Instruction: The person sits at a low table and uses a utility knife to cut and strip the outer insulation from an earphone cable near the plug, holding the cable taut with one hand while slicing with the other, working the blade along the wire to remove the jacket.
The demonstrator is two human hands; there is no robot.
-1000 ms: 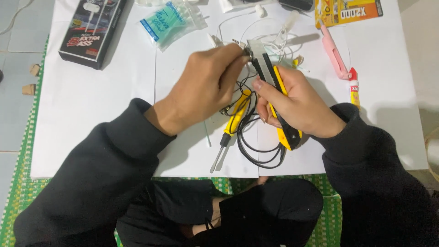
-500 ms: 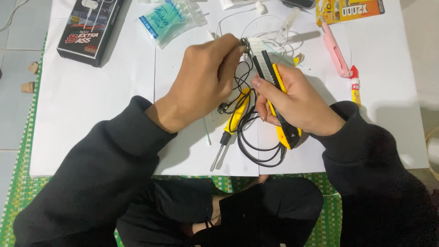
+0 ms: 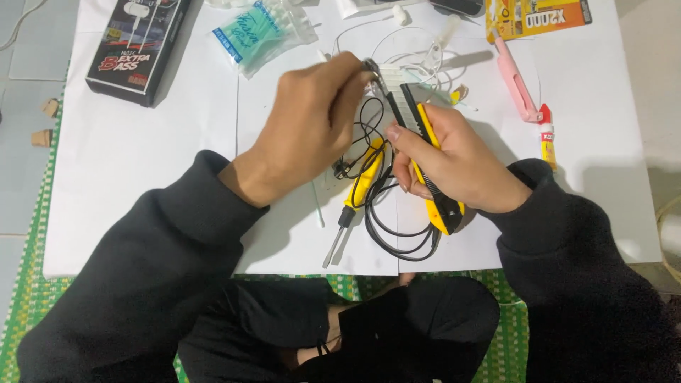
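My right hand (image 3: 457, 159) grips a yellow and black utility knife (image 3: 425, 152), its blade pointing up and left toward my left fingertips. My left hand (image 3: 312, 124) pinches the end of a thin black cable (image 3: 386, 227) right at the blade tip. The cable hangs down and loops on the white paper between my hands. Beneath them lies a yellow-handled screwdriver (image 3: 355, 195) with its shaft pointing toward me.
White sheets (image 3: 142, 184) cover the low table. A black earphone box (image 3: 135, 46) lies far left, a bag of cotton swabs (image 3: 259, 28) beside it. White earphones (image 3: 418, 32), a pink cutter (image 3: 516, 81), a glue tube (image 3: 547, 138) and a yellow package (image 3: 539, 14) sit at the right.
Both hands stay together at the cable end. The knife tip and my left fingers have shifted only slightly.
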